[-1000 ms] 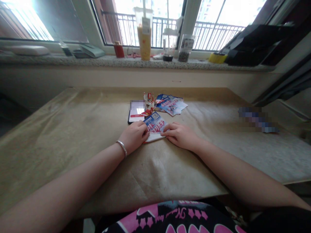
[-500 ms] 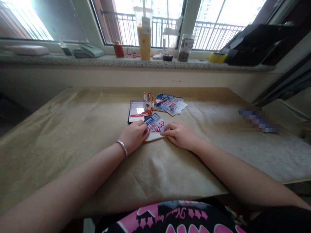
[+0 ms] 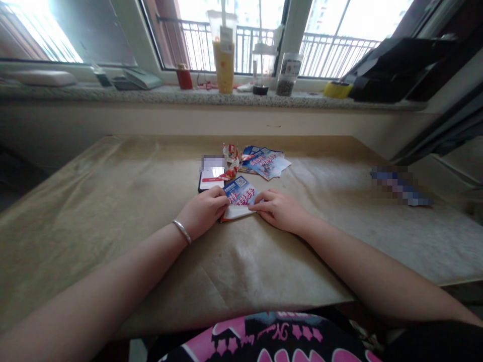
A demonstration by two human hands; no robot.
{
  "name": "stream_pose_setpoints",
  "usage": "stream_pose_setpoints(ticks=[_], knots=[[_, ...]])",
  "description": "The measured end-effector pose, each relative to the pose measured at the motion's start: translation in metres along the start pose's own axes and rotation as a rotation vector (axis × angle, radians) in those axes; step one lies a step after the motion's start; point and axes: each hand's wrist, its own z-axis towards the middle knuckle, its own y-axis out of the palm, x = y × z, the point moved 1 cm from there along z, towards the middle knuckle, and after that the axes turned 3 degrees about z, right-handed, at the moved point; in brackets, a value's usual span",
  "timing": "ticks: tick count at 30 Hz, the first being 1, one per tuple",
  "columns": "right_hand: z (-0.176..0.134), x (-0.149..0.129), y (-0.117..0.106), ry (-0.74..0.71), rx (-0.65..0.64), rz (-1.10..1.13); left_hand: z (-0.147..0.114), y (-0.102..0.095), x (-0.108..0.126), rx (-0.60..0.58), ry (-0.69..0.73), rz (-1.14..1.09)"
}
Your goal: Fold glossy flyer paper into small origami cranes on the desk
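A blue printed leaflet point(image 3: 240, 195) with a QR code lies in front of me, its near edge folded up into a white strip. My left hand point(image 3: 206, 208), with a silver bangle at the wrist, is closed on the leaflet's left edge, fingertips partly hidden. At the right edge, my right hand point(image 3: 281, 210) pinches the end of the white fold between thumb and fingers. Just beyond the left hand lies a phone point(image 3: 217, 184) with its screen lit. Folded red-and-white paper pieces point(image 3: 233, 153) sit beside it, one lying over the phone.
Several similar leaflets point(image 3: 266, 163) are fanned out behind the folded one. A blurred-out blue item point(image 3: 400, 186) lies at the table's right. Along the windowsill point(image 3: 151, 95) stand a tall yellow drink cup point(image 3: 225, 65), a red jar point(image 3: 184, 78), other cups and a black bag point(image 3: 396, 75).
My left hand has shifted slightly left along the leaflet's edge, its bangle moving with it. The right hand and the leaflet look nearly unmoved.
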Motion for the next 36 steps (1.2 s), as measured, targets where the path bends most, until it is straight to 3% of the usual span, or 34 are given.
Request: stream_pose_setpoints(ticks=[4,11,17,36], knots=[[0.0,0.001,0.0,0.007,-0.011,0.002,-0.002,-0.004,-0.005,-0.096,0.088,0.02],[-0.002,0.002,0.001,-0.002,0.001,0.004,-0.004,-0.008,-0.013,-0.138,0.195,-0.05],[-0.002,0.002,0.0,0.004,-0.003,-0.007,-0.005,-0.007,-0.012,-0.137,0.19,0.063],[0.0,0.001,-0.001,0.016,-0.013,-0.045,-0.004,-0.012,0.005,-0.113,0.114,0.098]])
